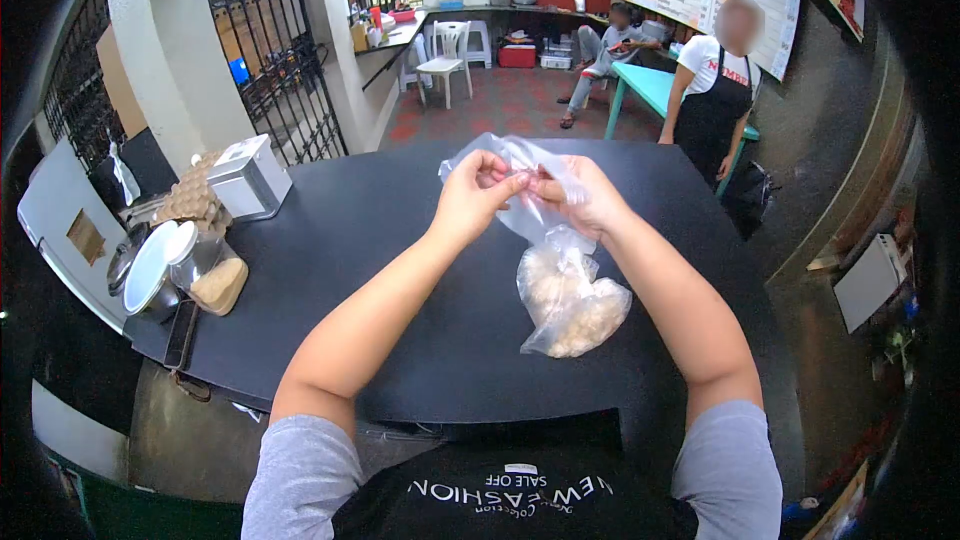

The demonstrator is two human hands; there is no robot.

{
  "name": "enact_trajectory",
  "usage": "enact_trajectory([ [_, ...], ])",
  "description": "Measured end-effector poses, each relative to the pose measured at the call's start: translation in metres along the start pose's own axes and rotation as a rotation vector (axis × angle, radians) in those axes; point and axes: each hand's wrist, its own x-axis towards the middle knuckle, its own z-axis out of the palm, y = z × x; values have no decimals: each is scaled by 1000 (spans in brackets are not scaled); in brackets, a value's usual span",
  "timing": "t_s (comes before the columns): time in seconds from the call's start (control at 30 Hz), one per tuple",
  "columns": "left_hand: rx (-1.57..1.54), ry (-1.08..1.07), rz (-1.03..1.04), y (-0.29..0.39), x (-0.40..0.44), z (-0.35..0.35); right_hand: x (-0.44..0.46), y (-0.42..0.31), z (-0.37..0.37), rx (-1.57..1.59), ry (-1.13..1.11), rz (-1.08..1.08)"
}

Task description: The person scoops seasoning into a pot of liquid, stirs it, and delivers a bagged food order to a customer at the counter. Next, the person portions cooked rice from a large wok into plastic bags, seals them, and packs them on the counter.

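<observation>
Both hands are raised over the black table (400,330) with their fingertips close together. My left hand (472,195) pinches a clear plastic bag (517,152) between thumb and fingers. On its other side my right hand (588,198) grips the same thin plastic. The plastic hangs down from the fingers, crumpled. Just below lies a clear plastic bag of pale, crumbly food (565,305), resting on the tabletop near my right forearm. Whether the held plastic is the upper part of this filled bag, I cannot tell.
Along the left edge stand a metal box (250,180), egg trays (195,195), a jar of tan powder (217,280), a pale blue bowl (152,275) and a phone (181,335). An aproned person (715,90) stands past the far right corner; another person (605,50) sits behind.
</observation>
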Motion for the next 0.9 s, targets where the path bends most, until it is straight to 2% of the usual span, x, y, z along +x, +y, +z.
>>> enact_trajectory([
  [0.03,-60,-19,-10,-1,1,-1,3,-3,0,-21,41,59],
  [0.07,-121,-37,-21,-2,1,-1,3,-4,0,-104,92,7],
  [0.17,-33,-34,-140,11,0,3,4,-3,-4,-299,200,-90],
  [0.27,-246,-125,-157,19,-3,7,5,0,-8,-137,197,-27],
  [0.37,-210,-170,-154,10,-1,5,1,-1,1,104,178,52],
  [0.6,-258,-96,-216,12,0,0,4,6,-7,-58,101,115],
  [0.7,-64,-60,-10,9,0,1,4,7,-7,-16,75,163],
  [0.77,-4,-60,-12,15,-3,0,2,8,-5,103,51,152],
  [0.9,100,-87,-7,17,-4,-5,-2,1,-2,-24,93,183],
])
